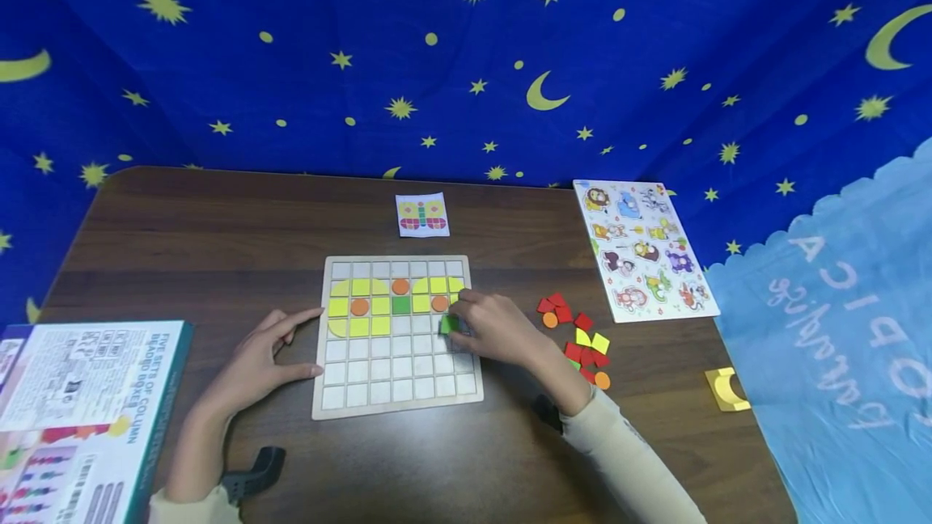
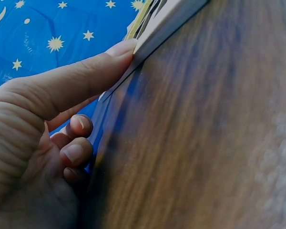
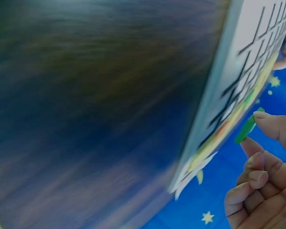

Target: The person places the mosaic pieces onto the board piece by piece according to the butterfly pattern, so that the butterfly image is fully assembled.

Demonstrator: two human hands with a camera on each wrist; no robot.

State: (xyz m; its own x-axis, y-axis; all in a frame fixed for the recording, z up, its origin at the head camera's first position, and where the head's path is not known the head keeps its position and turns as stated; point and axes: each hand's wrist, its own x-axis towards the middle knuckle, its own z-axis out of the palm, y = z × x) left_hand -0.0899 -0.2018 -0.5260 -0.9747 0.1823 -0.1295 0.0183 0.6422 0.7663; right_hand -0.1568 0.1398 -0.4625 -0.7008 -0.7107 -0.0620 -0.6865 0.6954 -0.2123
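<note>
A square wooden grid board (image 1: pixel 476 393) lies on the table, its upper cells filled with yellow pieces, several orange discs and a green square (image 1: pixel 401 305). Between thumb and index finger my right hand (image 1: pixel 495 328) pinches a green square tile (image 3: pixel 247 129), held above the right part of the board. At the board's left edge my left hand (image 1: pixel 251 364) rests with thumb and index finger stretched out against the frame. In the left wrist view that thumb (image 2: pixel 86 78) touches the board's side, while the other fingers curl loosely. My right hand hides some right-hand cells.
Behind the board lies a butterfly pattern card (image 1: pixel 423 215). Loose red, yellow, green and orange pieces (image 1: pixel 573 352) are scattered to the right. An animal puzzle board (image 1: pixel 641 253), a yellow arched block (image 1: pixel 726 390) and a printed box (image 1: pixel 80 419) also sit on the table (image 1: pixel 364 475).
</note>
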